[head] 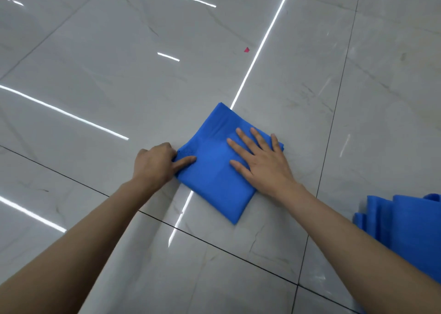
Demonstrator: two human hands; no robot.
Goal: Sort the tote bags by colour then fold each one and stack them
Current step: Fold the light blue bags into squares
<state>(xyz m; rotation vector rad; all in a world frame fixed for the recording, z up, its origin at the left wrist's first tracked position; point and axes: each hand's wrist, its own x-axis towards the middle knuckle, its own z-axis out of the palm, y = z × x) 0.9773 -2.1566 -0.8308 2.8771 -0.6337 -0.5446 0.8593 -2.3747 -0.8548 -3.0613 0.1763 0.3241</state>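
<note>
A folded blue bag (214,170) is laid on the shiny floor (119,74), in the middle of the frame. It is pressed flat by the right hand (262,160), fingers spread wide, likely so the fold is held down. Its left edge is pinched by the left hand (155,163), likely to tidy it. The bag is turned like a diamond, one corner pointed up the frame, and it is nearly square. More blue bags (405,218) are seen at the lower right.

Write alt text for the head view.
A folded blue tote bag lies on a glossy grey tiled floor; the right hand presses flat on it, the left hand grips its corner. More blue bags lie at the right edge.
</note>
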